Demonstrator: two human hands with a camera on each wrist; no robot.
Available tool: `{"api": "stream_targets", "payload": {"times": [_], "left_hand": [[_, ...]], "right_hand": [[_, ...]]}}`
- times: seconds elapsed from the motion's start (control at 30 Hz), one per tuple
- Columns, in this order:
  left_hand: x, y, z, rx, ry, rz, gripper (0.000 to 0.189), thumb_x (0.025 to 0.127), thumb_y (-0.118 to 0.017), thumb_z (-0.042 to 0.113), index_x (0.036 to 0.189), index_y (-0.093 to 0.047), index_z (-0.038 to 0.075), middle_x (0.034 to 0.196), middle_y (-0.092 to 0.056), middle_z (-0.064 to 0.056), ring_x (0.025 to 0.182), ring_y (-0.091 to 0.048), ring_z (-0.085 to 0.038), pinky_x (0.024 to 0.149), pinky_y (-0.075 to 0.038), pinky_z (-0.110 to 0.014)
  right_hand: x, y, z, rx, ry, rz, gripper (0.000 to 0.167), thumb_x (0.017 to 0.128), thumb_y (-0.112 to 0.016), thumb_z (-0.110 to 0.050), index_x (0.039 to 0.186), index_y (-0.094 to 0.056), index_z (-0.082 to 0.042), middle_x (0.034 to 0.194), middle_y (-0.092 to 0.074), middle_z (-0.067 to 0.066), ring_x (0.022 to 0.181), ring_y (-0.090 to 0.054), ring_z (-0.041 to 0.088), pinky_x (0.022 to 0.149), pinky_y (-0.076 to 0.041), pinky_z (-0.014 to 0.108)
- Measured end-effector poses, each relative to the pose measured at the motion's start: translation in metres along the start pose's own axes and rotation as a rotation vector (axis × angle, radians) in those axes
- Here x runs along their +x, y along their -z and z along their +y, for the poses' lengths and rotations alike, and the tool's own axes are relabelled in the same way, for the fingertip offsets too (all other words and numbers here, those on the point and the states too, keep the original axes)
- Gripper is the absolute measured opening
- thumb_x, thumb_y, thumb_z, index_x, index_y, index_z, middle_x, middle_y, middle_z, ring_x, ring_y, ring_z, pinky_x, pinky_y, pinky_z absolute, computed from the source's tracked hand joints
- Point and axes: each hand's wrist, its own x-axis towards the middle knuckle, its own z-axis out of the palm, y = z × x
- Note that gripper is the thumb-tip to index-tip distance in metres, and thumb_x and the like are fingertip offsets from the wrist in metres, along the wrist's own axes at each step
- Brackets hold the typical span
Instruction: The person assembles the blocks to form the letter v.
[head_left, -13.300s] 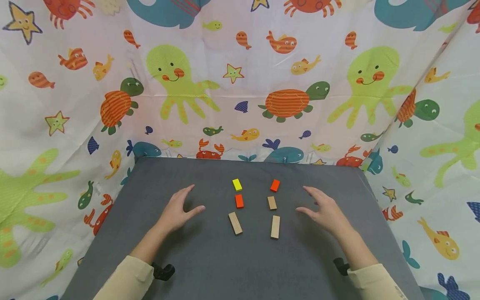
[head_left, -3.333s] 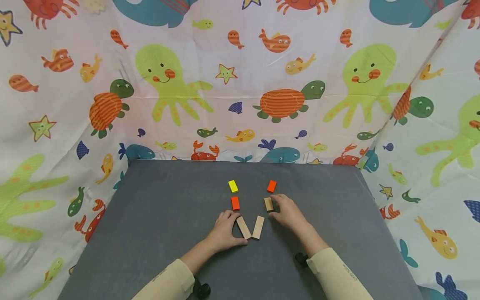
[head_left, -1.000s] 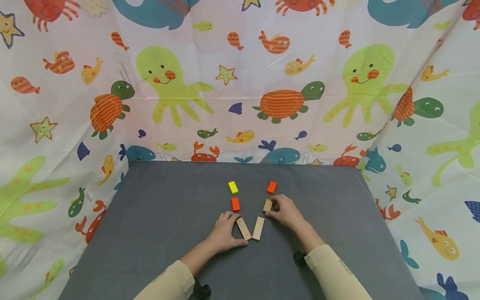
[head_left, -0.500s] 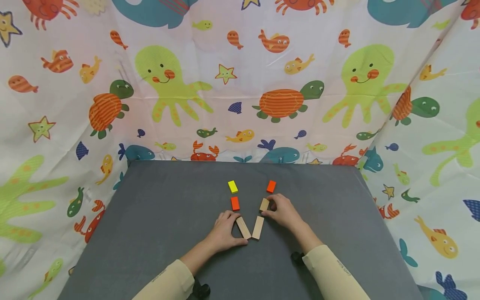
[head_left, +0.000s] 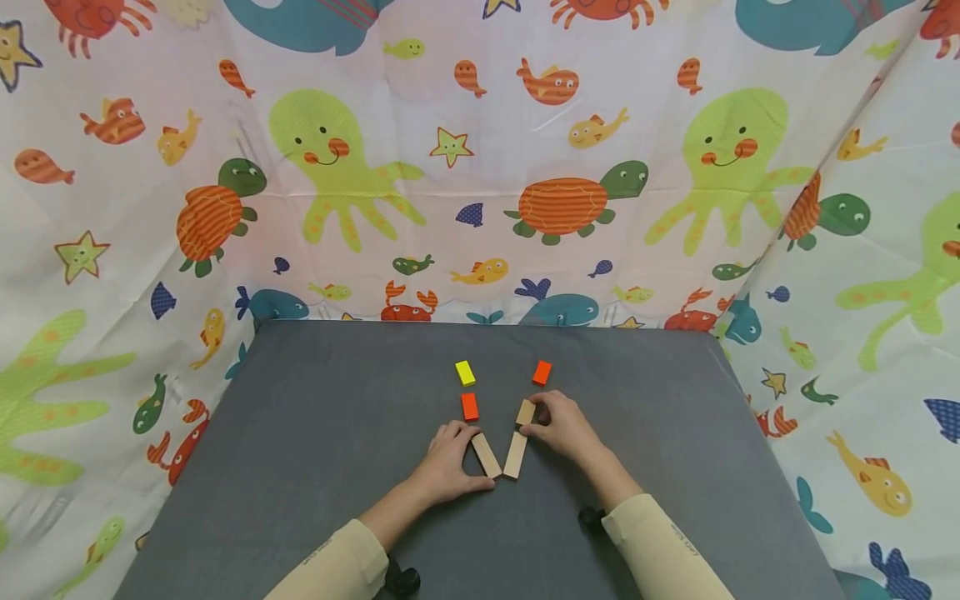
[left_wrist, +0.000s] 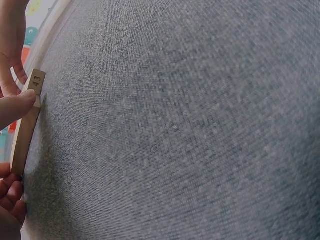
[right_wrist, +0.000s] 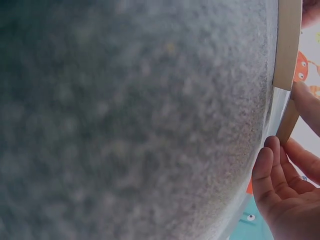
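In the head view my left hand [head_left: 447, 467] holds a long plain wooden block [head_left: 487, 456] by its two ends, thumb at the near end, fingers at the far end. A second long wooden block [head_left: 515, 457] lies to its right; their near ends almost meet, making a V. The left wrist view shows the number 43 on this second block's end [left_wrist: 37, 79]. My right hand [head_left: 564, 425] pinches a short wooden block [head_left: 526, 412] between thumb and fingers at the V's right arm. Its near end sits at the second block's far end; whether they touch is hard to tell.
Beyond the left long block lie an orange block [head_left: 469, 407] and a yellow block [head_left: 465, 372]. Another orange block [head_left: 542, 372] lies beyond the short wooden one. A grey cloth covers the table [head_left: 337, 392]; a sea-animal curtain [head_left: 480, 175] hangs around it.
Both hands came in from the sides, and the long blocks were brought together into a V. Lately the right hand has slid and turned the short block leftward; the left hand stays still.
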Motion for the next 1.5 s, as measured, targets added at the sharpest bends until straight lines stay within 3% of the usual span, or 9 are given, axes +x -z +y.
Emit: {"api": "stream_targets", "payload": {"times": [1.07, 1.5], "left_hand": [[-0.0009, 0.0005, 0.0036, 0.013, 0.009, 0.008, 0.089, 0.073, -0.088, 0.051, 0.144, -0.052, 0.011, 0.134, -0.050, -0.007, 0.125, -0.046, -0.027, 0.104, -0.042, -0.052], [-0.0011, -0.0002, 0.0036, 0.012, 0.004, 0.013, 0.089, 0.072, -0.088, 0.051, 0.143, -0.053, 0.011, 0.133, -0.051, -0.006, 0.123, -0.046, -0.026, 0.104, -0.043, -0.051]], "right_hand": [[-0.0003, 0.0024, 0.0027, 0.056, -0.027, -0.051, 0.057, 0.073, -0.091, -0.030, 0.123, -0.069, -0.012, 0.104, -0.065, 0.002, 0.086, -0.058, 0.015, 0.075, -0.051, 0.035], [-0.0001, 0.0024, 0.0051, 0.072, -0.021, -0.044, 0.049, 0.078, -0.088, -0.030, 0.120, -0.070, -0.012, 0.108, -0.066, 0.003, 0.086, -0.060, 0.013, 0.077, -0.052, 0.036]]}}
